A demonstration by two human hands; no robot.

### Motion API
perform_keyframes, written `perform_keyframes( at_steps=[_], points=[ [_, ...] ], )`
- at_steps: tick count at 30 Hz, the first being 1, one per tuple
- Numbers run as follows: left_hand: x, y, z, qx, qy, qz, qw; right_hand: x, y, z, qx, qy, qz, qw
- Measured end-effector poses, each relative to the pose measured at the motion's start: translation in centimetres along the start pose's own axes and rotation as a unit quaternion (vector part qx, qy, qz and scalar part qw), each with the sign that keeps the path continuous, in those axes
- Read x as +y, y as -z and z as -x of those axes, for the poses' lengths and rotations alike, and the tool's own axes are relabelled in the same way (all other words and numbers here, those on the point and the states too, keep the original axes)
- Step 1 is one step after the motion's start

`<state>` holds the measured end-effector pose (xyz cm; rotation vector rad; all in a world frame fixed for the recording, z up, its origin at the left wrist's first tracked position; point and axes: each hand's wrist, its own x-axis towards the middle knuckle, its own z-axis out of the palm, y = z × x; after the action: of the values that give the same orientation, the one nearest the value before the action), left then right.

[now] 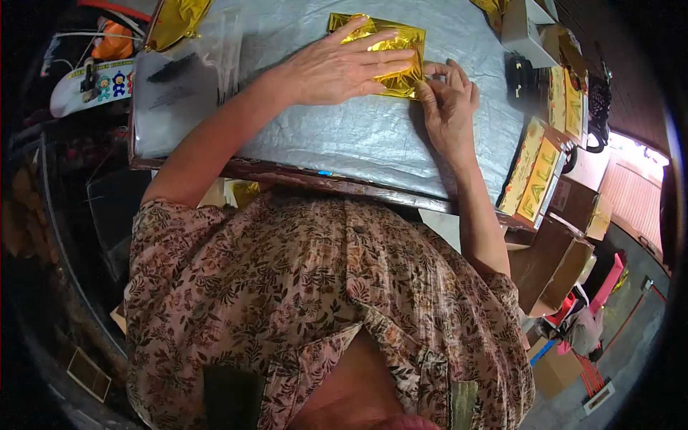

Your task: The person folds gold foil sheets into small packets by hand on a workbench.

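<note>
A folded piece of shiny gold foil point(411, 39) lies flat on the silvery padded cover of the table point(322, 140). My left hand point(344, 68) rests across it palm down, fingers stretched out and slightly spread, hiding much of its left and middle part. At the foil's lower right corner, my right hand point(451, 104) has its thumb and curled fingers closed on the edge. Wrinkles and reflections run over the foil's visible right side.
Clear plastic sheets point(172, 79) cover the table's left end, below more gold foil point(177, 20). A white box point(529, 32) stands at the far right. Boxes lettered "FALL" point(536, 179) line the right edge, with cardboard boxes point(548, 265) beyond. A skateboard point(100, 89) is off to the left.
</note>
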<state>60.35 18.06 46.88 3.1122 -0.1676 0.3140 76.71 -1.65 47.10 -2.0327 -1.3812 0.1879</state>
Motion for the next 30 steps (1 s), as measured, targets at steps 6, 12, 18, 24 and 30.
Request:
perform_keyframes(
  at_steps=[6, 12, 18, 24, 30],
  points=[
    [0.2, -0.1, 0.3, -0.029, 0.024, 0.032, 0.999, -0.2, 0.3, 0.4, 0.034, -0.025, -0.036, 0.998],
    [0.4, 0.3, 0.0, -0.048, 0.026, 0.006, 0.998, 0.6, 0.8, 0.2, 0.029, -0.005, -0.121, 0.992],
    [-0.8, -0.2, 0.5, 0.040, 0.001, 0.087, 0.995, -3.4, -0.1, 1.6, -0.086, 0.149, 0.206, 0.963],
    [-0.3, 3.6, -0.2, -0.067, 0.080, 0.161, 0.981, -2.0, -0.8, 1.4, -0.095, 0.169, 0.202, 0.960],
    [-0.9, 3.7, 3.9, 0.078, 0.260, 0.265, 0.925, -2.2, -0.6, 1.3, -0.102, 0.165, 0.190, 0.963]
  ],
)
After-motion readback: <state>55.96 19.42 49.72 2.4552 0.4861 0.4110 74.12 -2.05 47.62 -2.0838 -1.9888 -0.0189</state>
